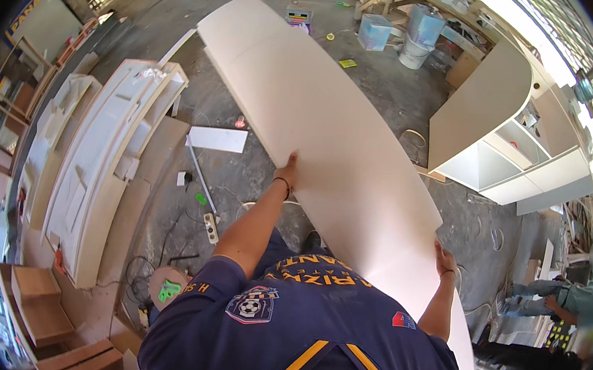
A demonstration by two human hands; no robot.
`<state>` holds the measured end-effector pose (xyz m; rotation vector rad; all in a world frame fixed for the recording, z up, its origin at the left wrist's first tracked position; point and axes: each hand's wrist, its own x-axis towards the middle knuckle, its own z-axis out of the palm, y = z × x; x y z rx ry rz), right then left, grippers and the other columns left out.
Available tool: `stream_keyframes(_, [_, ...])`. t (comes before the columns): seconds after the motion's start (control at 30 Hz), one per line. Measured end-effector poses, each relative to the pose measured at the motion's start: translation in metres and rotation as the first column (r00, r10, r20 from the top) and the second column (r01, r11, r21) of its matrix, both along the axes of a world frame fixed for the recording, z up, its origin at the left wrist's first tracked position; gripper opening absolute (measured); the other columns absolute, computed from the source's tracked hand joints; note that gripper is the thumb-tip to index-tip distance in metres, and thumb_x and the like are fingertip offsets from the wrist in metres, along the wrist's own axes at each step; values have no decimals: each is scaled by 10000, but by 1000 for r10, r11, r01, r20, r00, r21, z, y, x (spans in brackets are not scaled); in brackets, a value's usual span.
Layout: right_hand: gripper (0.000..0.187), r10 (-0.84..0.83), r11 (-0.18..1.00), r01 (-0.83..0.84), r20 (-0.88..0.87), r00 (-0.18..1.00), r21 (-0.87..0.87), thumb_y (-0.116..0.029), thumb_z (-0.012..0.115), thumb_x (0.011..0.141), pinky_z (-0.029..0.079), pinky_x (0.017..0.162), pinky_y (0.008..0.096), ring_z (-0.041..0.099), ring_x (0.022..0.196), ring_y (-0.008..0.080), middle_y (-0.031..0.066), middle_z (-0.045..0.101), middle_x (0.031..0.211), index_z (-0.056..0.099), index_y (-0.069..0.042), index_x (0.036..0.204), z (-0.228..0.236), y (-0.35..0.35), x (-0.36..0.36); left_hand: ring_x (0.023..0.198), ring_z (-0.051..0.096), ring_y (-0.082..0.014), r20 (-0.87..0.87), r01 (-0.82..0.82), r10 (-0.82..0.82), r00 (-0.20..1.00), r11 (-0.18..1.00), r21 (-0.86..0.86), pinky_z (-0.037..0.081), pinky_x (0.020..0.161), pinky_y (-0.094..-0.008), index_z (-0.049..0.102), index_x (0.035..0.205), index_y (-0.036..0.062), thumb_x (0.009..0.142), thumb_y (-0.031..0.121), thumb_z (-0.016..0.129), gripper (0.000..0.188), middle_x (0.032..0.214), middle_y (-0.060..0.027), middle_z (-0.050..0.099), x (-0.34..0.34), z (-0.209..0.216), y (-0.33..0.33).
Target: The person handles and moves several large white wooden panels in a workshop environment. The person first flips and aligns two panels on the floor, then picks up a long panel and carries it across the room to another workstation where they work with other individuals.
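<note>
A long white panel [318, 108] stretches across the view from the far left to the near right, held out in front of my body. My left hand [289, 172] grips its left edge, with the thumb on top and the other fingers hidden beneath. On the opposite edge, just below a notch, my right hand [445, 258] is closed round the board. Part of the panel's near end is hidden behind my shirt and right arm.
Long white cabinet frames [98, 173] stand at the left. A white cabinet with a rounded side panel [472, 105] is at the right. On the floor lie a small white board [217, 139], a power strip [211, 228] and cables. Buckets [415, 54] stand far right; a person [550, 298] is near right.
</note>
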<state>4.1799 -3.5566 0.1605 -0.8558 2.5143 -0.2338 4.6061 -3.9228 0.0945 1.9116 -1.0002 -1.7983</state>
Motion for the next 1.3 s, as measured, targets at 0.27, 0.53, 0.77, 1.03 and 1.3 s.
stream_keyframes(0.27, [840, -15, 997, 18, -48, 999, 73, -782, 330, 708, 412, 772, 450, 563, 902, 389, 231, 610, 875, 640, -10, 823, 18, -159, 38, 642, 576, -203, -43, -220, 225, 973, 970, 102, 444, 514, -311, 578, 982, -51, 644, 795, 450, 920, 836, -104, 617, 40, 9, -117])
stream_keyframes(0.53, [844, 32, 999, -30, -83, 996, 27, -784, 365, 694, 417, 788, 434, 565, 906, 377, 230, 611, 888, 626, 11, 802, 1, -335, 111, 687, 589, -207, -34, -158, 159, 987, 987, 37, 463, 566, -304, 528, 1092, -67, 638, 811, 429, 993, 902, -104, 620, 129, -79, -306])
stream_keyframes(0.77, [863, 96, 995, -90, -130, 987, 51, -767, 332, 723, 401, 840, 443, 541, 962, 391, 261, 591, 950, 624, 32, 872, 42, -469, 153, 858, 602, -217, -252, -250, 279, 927, 958, 142, 501, 698, -339, 493, 1148, -3, 703, 761, 417, 886, 1048, -87, 594, 167, -40, -425])
stream_keyframes(1.03, [824, 57, 997, -58, -23, 998, -48, -753, 421, 699, 423, 809, 398, 565, 953, 355, 227, 614, 934, 631, 13, 917, 55, -618, 195, 804, 594, -194, -379, -260, 281, 882, 960, 106, 478, 643, -297, 509, 1131, -9, 743, 734, 391, 846, 987, -82, 605, 208, 14, -551])
stream_keyframes(1.3, [780, 27, 996, -27, 2, 1000, -91, -747, 439, 699, 432, 717, 392, 589, 807, 320, 194, 622, 802, 621, 8, 776, 16, -739, 208, 950, 575, -155, -439, -53, 89, 894, 994, 93, 475, 688, -260, 468, 1206, 12, 761, 741, 327, 866, 1136, -74, 568, 226, -17, -679])
